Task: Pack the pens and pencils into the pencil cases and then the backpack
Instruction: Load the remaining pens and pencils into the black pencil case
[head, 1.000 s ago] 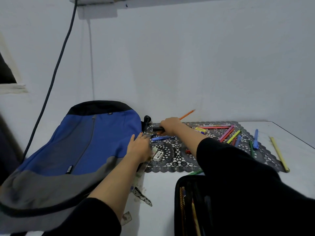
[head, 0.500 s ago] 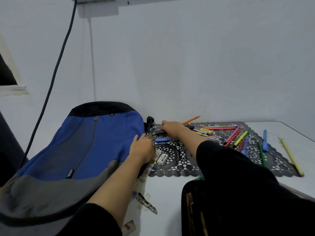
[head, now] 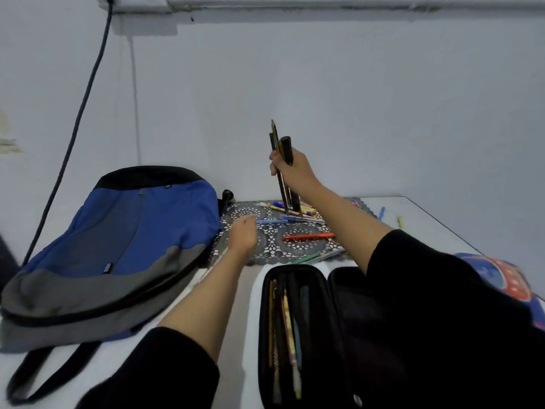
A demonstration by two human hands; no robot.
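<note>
Several dark pens [head: 278,140], flat on the mat [head: 298,246] a second ago, are now rising upright, gripped in my right hand [head: 290,172]. My left hand [head: 243,236] is hovering, loosely curled and empty. Loading is coming next: the pencil case [head: 345,302] is lying open under my right forearm.

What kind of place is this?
Likely a study desk at home: a white table against a wall, with a backpack, an open pencil case and loose pens on a lace mat.

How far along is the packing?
Early. Done: a few pens lie in the open black pencil case. In hand: the right hand grips a bundle of pens and pencils. Left: the red pen, blue pen and others on the lace mat; the backpack lies flat.
</note>
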